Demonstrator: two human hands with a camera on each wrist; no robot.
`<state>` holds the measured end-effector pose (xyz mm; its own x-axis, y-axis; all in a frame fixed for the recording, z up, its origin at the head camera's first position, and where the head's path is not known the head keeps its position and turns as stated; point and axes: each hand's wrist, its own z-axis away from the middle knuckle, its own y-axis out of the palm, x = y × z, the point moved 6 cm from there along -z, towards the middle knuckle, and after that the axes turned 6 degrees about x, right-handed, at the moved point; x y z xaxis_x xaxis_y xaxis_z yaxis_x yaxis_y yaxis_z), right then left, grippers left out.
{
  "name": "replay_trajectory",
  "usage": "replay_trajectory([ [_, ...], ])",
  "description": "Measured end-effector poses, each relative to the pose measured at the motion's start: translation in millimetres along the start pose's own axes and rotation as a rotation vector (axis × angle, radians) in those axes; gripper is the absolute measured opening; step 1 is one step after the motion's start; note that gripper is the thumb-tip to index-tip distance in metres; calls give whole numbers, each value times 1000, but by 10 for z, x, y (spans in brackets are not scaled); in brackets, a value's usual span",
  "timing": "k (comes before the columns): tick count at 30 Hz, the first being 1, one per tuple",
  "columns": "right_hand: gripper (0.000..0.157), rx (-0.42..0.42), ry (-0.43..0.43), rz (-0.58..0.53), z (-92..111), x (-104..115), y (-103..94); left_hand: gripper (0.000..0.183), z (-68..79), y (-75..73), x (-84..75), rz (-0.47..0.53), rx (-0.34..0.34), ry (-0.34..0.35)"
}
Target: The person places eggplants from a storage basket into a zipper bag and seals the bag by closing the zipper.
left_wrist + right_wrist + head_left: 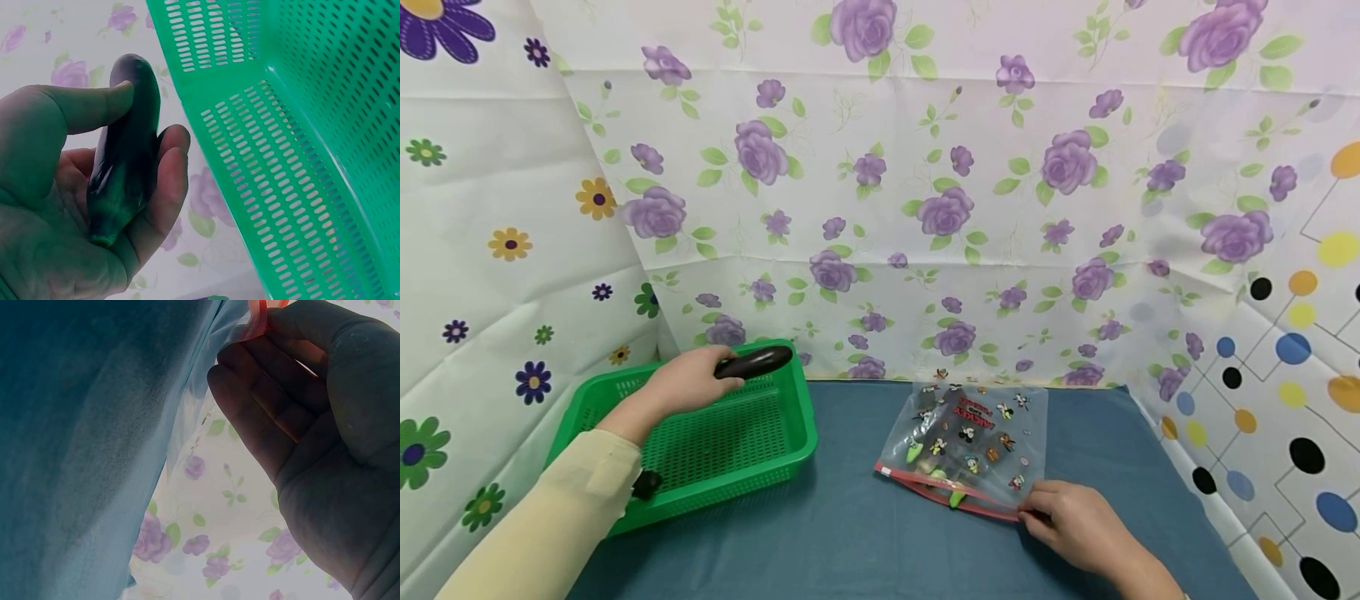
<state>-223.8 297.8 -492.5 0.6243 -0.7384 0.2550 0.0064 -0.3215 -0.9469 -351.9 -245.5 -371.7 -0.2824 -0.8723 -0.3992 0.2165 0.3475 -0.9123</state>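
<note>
My left hand (688,383) grips a small dark eggplant (756,362) above the green basket (805,417). In the left wrist view the thumb presses on the eggplant (128,150) and the fingers curl round its other side, with the stem end toward the palm. On the right, my right hand (1075,525) pinches the near right corner of a clear zip bag (970,433) with cartoon prints. The bag's red zip edge (940,492) faces me and gapes slightly. Several pale and green items (938,475) show through the plastic.
A blue cloth (850,517) covers the table, with the basket at the left and the bag at the right. Flower-printed sheets (887,208) rise behind and at the left, and a dotted sheet (1292,392) stands at the right. A small black object (646,484) shows beside my left sleeve.
</note>
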Motion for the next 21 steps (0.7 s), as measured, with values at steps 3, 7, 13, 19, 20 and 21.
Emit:
replay_trajectory([
  [3,16,-4,-4,-1,3,-1,0,50,-5,-4,-48,12,-10,8],
  [7,16,-7,-7,0,2,-3,-1,53,-16,-13,-99,26,-26,24],
  [13,16,-7,-10,-1,0,-5,-1,55,-43,8,-188,47,-39,41],
  [19,16,-10,-9,5,1,-2,-8,53,-56,45,-288,75,-51,70],
  [20,16,-10,-9,6,1,-2,-9,52,-58,51,-304,82,-51,77],
  [21,16,-10,-9,6,1,-3,-10,51,-60,58,-322,89,-49,85],
])
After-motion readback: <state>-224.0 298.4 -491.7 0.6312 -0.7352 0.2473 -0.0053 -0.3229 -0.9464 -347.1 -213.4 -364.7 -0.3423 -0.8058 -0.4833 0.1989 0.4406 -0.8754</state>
